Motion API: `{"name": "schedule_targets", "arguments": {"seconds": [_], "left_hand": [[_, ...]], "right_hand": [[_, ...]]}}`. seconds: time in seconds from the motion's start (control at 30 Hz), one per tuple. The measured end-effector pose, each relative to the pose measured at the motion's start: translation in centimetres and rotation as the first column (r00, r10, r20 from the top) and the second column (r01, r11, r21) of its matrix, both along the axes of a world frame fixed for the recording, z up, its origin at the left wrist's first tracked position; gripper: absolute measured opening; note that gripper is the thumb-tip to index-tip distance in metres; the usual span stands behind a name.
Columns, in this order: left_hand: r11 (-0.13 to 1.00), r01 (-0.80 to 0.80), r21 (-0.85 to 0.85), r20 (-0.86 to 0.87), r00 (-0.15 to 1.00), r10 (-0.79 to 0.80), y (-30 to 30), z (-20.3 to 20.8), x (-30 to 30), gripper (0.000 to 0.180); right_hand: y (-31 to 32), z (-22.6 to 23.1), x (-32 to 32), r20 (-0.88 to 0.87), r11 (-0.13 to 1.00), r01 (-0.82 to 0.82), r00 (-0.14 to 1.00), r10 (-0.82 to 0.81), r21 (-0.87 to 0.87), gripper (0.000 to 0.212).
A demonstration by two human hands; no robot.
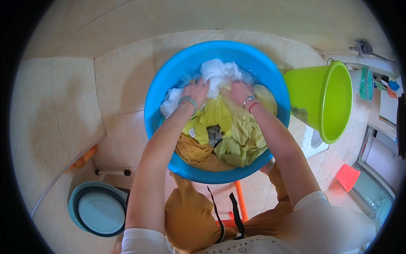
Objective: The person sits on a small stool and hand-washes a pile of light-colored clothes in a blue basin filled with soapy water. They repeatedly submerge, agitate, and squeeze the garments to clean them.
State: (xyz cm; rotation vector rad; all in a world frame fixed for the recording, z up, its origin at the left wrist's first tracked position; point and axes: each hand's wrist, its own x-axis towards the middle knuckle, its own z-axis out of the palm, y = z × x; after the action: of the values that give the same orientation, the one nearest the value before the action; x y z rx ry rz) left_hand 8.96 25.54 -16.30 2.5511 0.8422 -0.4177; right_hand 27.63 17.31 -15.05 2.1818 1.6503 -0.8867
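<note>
Sleeves [144, 240], lower frame: short, likely for dryness.
Left hand [196, 91], right hand [240, 91] among cloths [218, 70], centre; I can't tell if either grip's closed.

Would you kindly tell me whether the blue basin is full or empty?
Not empty: the blue basin holds heaped clothes and sudsy water.

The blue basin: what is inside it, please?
White cloth, yellow cloth, brown cloth and suds, with the left hand and right hand among them. The bottom of the basin is covered.
</note>
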Motion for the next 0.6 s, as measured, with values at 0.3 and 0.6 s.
{"name": "schedule_targets", "arguments": {"seconds": [0.3, 0.6], "left_hand": [[0.988, 0.157, 0.001, 0.431, 0.891, -0.142, -4.8, 11.1, -5.4, 0.044], [0.907, 0.409, 0.105, 0.579, 0.716, -0.390, -10.4, 15.2, -8.0, 0.039]], "right_hand": [[-8.2, 10.4, -1.0, -0.375, 0.906, 0.007, 0.911, 0.168, 0.422, 0.030], [-16.2, 16.4, -3.7, -0.429, 0.896, -0.045, 0.866, 0.255, 0.442, 0.032]]}}
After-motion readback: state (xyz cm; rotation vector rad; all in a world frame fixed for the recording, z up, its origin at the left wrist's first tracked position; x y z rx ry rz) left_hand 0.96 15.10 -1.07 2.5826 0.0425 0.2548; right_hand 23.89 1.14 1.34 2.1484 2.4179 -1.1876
